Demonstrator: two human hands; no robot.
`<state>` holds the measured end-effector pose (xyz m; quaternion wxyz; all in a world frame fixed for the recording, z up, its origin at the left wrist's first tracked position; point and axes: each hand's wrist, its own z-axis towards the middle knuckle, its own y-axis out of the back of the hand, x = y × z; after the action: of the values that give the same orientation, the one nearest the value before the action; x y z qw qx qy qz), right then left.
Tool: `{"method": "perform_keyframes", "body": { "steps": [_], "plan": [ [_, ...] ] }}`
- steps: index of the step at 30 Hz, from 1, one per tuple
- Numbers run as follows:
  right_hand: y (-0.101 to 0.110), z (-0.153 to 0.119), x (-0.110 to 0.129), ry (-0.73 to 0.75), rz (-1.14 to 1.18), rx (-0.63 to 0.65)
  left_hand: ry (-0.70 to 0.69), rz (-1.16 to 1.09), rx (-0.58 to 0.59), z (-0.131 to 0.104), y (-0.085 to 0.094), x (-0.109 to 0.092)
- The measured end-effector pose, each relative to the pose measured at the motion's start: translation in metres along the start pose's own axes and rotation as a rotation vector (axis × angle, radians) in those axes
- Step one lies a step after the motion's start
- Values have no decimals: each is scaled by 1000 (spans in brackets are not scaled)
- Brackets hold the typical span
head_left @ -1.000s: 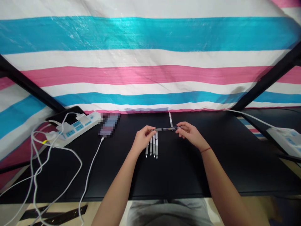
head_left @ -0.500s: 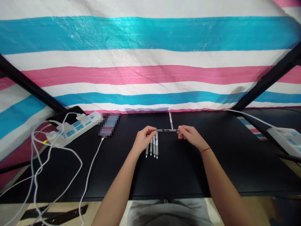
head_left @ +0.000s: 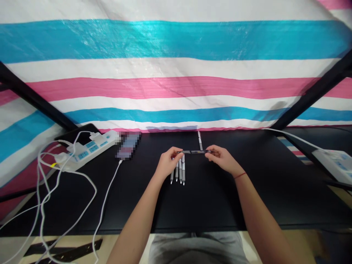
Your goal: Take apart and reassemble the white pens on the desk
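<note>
A slim grey pen [head_left: 194, 151] is held level just above the middle of a black table [head_left: 220, 198], crosswise to the person. The left hand [head_left: 167, 163] pinches one end between thumb and fingertips, and the right hand [head_left: 221, 157] pinches the other end the same way, so both hands are closed on the pen; the two-ended hold seems to suit pulling or twisting its halves. The pen has a darker band near its middle; finer detail is too small to tell. Beneath the left hand, three similar pens [head_left: 178, 172] lie side by side, tips toward the person. One more pen [head_left: 200, 140] lies apart behind. Far left are a phone [head_left: 128, 146], a power strip [head_left: 88, 148] and white cables [head_left: 68, 190].
</note>
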<state>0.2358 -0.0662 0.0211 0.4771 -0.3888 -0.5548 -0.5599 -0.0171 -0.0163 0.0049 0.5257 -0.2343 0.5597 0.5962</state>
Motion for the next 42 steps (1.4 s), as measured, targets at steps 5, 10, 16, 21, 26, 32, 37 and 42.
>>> {"method": "perform_keyframes", "body": {
  "steps": [5,10,16,21,26,32,37,42],
  "plan": [
    [0,-2,5,25,-58,52,10,-24,-8,0,-1,2],
    [-2,-3,9,11,54,51,-19,-22,-20,-1,-1,-3],
    [-1,-3,8,5,193,-16,-163,156,-91,-7,-1,-22],
    [-6,0,7,-53,393,-189,-315,217,-141,-13,-14,-29],
    [-19,6,7,-155,541,-382,-407,298,-106,-17,-27,-31],
    [-25,6,8,-65,503,-408,-431,282,22,-20,-30,-41],
    [-21,4,8,-19,519,-356,-251,95,173,-24,-36,-46],
    [-22,3,10,-1,489,-287,149,-285,268,-25,-50,-45]
  ]
}}
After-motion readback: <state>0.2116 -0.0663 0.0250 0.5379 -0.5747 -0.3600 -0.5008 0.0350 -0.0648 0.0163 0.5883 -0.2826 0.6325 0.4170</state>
